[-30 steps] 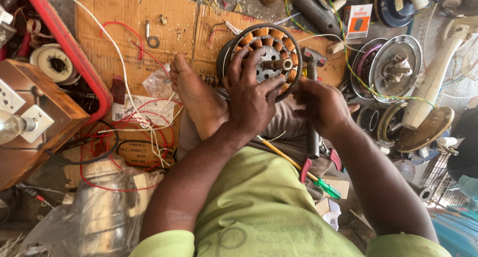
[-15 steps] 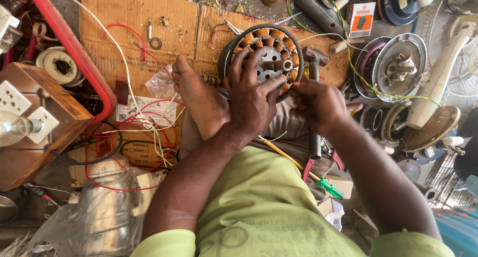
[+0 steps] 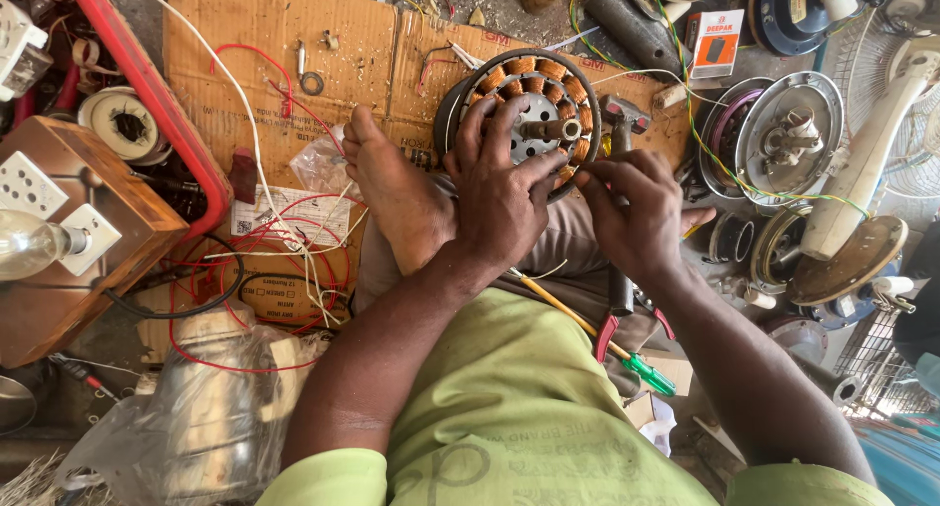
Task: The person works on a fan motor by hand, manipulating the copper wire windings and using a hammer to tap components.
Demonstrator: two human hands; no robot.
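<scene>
A round fan stator (image 3: 534, 99) with copper coils and a steel shaft lies on cardboard in front of my crossed legs. My left hand (image 3: 504, 197) rests on its near edge, fingers spread over the coils. My right hand (image 3: 632, 207) pinches at the stator's right rim with thumb and fingertips; what it pinches is too small to see. A hammer (image 3: 622, 124) lies just behind my right hand. My bare foot (image 3: 397, 197) lies left of my left hand.
Red and white wires (image 3: 284, 241) sprawl on the cardboard (image 3: 284, 46) at left. A wooden switch board with a bulb (image 3: 54, 241) and a red crate (image 3: 147, 95) stand far left. Fan covers (image 3: 788, 134) and a fan blade (image 3: 871, 163) crowd the right. A green-handled screwdriver (image 3: 641, 369) lies by my lap.
My right hand has shifted left, from beside the hammer toward the stator's rim, and its fingers now pinch there. My left hand stays on the coils.
</scene>
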